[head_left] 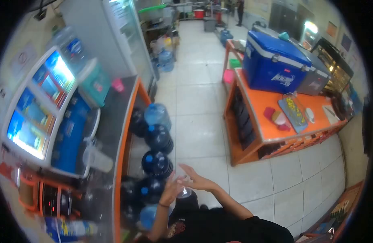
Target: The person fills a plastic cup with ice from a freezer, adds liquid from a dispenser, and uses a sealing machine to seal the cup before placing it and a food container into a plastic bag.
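My left hand (169, 190) and my right hand (194, 181) meet in front of my body, close to the row of water jugs. The right hand's fingers are stretched out and lie over the left hand's fingertips. Just below them shows a clear, shiny, rounded thing (184, 193), perhaps plastic. My left fingers are curled toward it and partly hidden, so what they hold cannot be made out. A dark full water jug (157, 164) stands on the floor just beyond my hands.
On my left, a dark counter (113, 117) holds a drink dispenser (44, 105) and a clear pitcher (98, 158). To the right, an orange table (257, 105) bears a blue cooler box (275, 60) and a tray of yellow pieces (293, 113). White floor tiles (198, 101) run between them.
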A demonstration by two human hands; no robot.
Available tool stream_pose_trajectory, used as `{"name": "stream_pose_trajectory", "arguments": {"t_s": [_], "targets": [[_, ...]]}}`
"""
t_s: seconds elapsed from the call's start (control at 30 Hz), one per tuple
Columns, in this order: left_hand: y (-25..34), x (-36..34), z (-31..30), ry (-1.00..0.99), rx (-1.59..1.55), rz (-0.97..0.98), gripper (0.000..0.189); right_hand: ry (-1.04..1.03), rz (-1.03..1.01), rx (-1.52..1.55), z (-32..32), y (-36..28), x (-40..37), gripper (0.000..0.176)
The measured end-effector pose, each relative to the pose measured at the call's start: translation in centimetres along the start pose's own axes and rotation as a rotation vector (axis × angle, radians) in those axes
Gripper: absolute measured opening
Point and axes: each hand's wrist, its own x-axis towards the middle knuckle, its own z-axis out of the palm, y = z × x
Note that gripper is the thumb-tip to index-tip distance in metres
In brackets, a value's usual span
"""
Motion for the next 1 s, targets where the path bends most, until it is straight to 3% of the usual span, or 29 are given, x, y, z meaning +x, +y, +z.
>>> {"name": "stream_pose_trajectory", "arguments": {"t_s": [0.03,0.1,0.13,0.17,0.23,0.27,0.3,0.33,0.37,0.4,0.43,0.5,0.53,0.63,0.73,0.77,0.8,0.83,0.9,0.93,1.0], "targets": [[1.0,2.8,0.1,0.095,-0.018,-0.108,0.072,0.024,-0.009,-0.009,-2.9,1.1,2.1,0.082],[2.0,8.1,-2.5,0.103,-0.037,-0.029,0.070,0.165,-0.044,-0.085,-9.1,4.7,7.3,0.067],[3.1,11.2,-3.7,0.216,-0.003,-0.076,0.073,0.186,-0.054,-0.105,-12.8,7.1,9.9,0.067],[4.5,14.7,-4.6,0.331,0.035,-0.124,0.076,0.254,0.008,-0.049,-16.6,10.1,12.1,0.059],[6.0,21.7,-6.7,0.373,-0.065,-0.098,0.071,0.437,0.196,-0.034,-23.5,17.9,14.9,0.048],[7.8,25.5,-7.5,0.435,-0.170,-0.076,0.067,0.548,0.238,-0.051,-26.6,26.3,15.2,0.048],[10.0,30.2,-7.4,0.409,-0.158,-0.076,0.067,0.484,0.644,-0.370,-29.8,32.2,13.5,0.046],[11.8,34.5,-6.8,0.403,-0.129,-0.025,0.064,0.507,0.827,-0.297,-32.1,42.3,10.8,0.042],[13.1,38.1,-6.1,0.409,-0.108,0.019,0.061,0.863,0.320,0.051,-32.1,57.3,4.9,0.030],[15.3,42.2,-5.3,0.379,-0.081,0.017,0.058,0.792,0.653,0.416,-32.3,52.0,-3.1,0.024],[17.3,46.2,-4.2,0.376,-0.077,0.010,0.058,0.725,1.012,0.351,-32.8,47.0,-5.5,0.025],[21.5,55.2,-1.3,0.281,0.141,0.039,0.060,0.735,1.180,0.335,-36.4,42.4,-4.6,0.026],[23.1,60.1,-0.7,0.259,0.209,0.010,0.075,0.755,1.221,0.349,-38.0,41.2,-4.0,0.027],[25.9,75.8,-2.8,0.178,0.446,0.007,0.076,0.815,1.243,0.414,-43.1,40.1,1.4,0.029],[24.9,92.3,-8.9,0.406,0.977,-0.046,0.078,0.837,1.238,0.455,-50.0,41.9,10.0,0.032],[23.7,97.5,-14.7,0.305,1.465,-0.344,0.072,0.835,1.225,0.462,-52.7,42.6,13.3,0.033],[23.2,102.1,-18.7,0.062,1.947,-0.608,0.066,0.825,1.204,0.459,-56.1,43.3,17.2,0.034],[23.2,100.9,-20.4,0.011,1.789,-0.090,0.058,0.816,1.177,0.449,-59.8,43.9,20.9,0.034],[23.5,97.0,-21.1,0.245,1.434,-0.537,0.061,0.783,1.089,0.375,-68.2,45.1,29.6,0.036],[24.8,97.3,-20.8,0.335,1.345,-0.664,0.063,0.760,1.037,0.321,-72.3,45.3,34.1,0.037],[28.3,99.1,-20.8,0.439,1.244,-0.737,0.066,0.718,0.864,0.232,-81.6,44.9,44.6,0.039]]}}
